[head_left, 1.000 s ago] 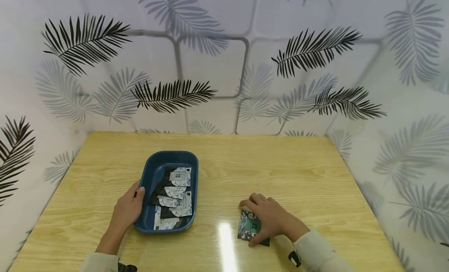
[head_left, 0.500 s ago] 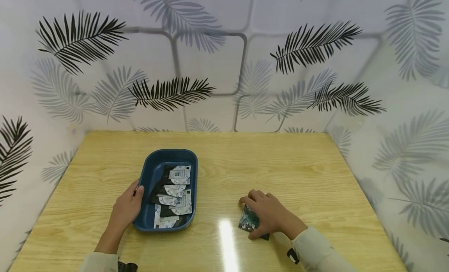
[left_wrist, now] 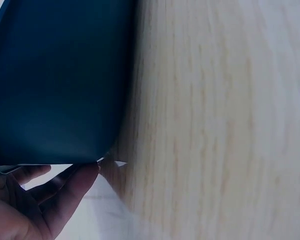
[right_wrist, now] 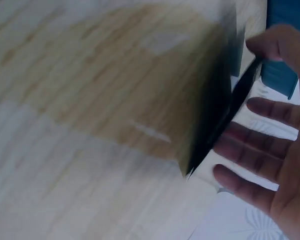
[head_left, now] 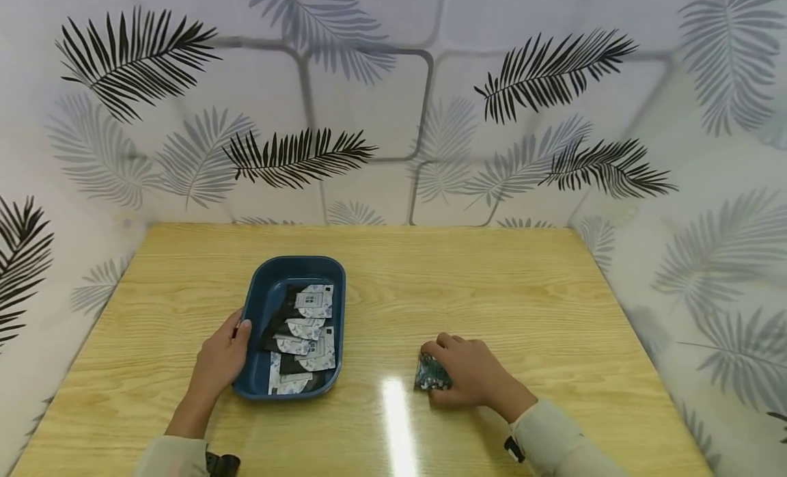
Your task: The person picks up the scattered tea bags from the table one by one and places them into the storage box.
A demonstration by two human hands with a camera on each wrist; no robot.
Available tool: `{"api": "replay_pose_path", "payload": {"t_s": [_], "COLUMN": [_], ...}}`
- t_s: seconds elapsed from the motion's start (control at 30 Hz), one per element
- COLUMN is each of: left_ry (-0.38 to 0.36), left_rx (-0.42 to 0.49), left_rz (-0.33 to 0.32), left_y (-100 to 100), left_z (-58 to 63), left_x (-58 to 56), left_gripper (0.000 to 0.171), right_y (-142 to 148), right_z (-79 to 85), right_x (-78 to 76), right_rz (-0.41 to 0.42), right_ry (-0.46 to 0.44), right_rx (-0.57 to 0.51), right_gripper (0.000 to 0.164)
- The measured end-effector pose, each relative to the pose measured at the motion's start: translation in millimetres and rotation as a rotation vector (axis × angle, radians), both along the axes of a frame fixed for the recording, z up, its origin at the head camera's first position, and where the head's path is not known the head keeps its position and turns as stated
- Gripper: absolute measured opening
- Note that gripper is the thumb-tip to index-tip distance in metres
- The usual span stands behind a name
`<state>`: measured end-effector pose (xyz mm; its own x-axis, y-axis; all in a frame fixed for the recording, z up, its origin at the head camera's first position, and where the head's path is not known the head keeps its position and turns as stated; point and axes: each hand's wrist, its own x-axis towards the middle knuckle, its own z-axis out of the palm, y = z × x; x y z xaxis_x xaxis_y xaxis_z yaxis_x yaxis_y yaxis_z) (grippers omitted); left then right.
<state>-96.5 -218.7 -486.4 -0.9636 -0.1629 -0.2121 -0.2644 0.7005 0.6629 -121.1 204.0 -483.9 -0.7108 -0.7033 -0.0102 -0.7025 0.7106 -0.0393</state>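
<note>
A dark blue tray lies on the table at left of centre, holding several black-and-white floral sachets. My left hand grips its left rim, thumb over the edge; in the left wrist view the fingers meet the tray's outer wall. To the right, my right hand holds a dark floral sachet with a green label between thumb and fingers, covering part of it. The right wrist view shows this sachet nearly edge-on, tilted above the tabletop.
The wood-grain table carries a bright light streak between the tray and my right hand. A pale wall covering with feather-like leaves rises behind the table and along both sides.
The right thumb and fingers have drawn closer together, and the sachet, flat under the hand before, is now bunched up in their hold. The left hand stays on the tray.
</note>
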Motion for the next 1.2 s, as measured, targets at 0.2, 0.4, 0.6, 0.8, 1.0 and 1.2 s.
{"api": "replay_pose_path", "payload": {"t_s": [0.2, 0.4, 0.6, 0.8, 1.0, 1.2], "left_ry": [-0.01, -0.007, -0.006, -0.001, 0.0, -0.024], "left_rx": [-0.003, -0.002, 0.002, 0.001, 0.001, -0.008], "left_rz": [0.001, 0.001, 0.0, 0.0, -0.006, -0.011], "left_y": [0.3, 0.8, 1.0, 0.8, 0.5, 1.3], "left_z": [0.3, 2.9, 3.2, 5.9, 7.7, 4.5], "left_x": [0.3, -0.2, -0.3, -1.3, -4.2, -2.2], "left_gripper": [0.059, 0.06, 0.059, 0.059, 0.06, 0.059], "right_y": [-3.2, -5.0, -3.6, -6.2, -11.5, -16.4], "right_z": [-2.5, -1.0, 0.4, 4.7, 11.0, 11.2], "right_x": [-3.0, -5.8, -8.9, -12.7, -14.7, -9.9], "right_rz": [0.005, -0.011, 0.005, 0.057, 0.048, 0.091], "right_ry": [0.091, 0.149, 0.258, 0.307, 0.344, 0.4], "right_rx": [-0.002, 0.03, -0.029, -0.097, -0.142, -0.202], "right_gripper": [0.033, 0.02, 0.019, 0.02, 0.016, 0.009]}}
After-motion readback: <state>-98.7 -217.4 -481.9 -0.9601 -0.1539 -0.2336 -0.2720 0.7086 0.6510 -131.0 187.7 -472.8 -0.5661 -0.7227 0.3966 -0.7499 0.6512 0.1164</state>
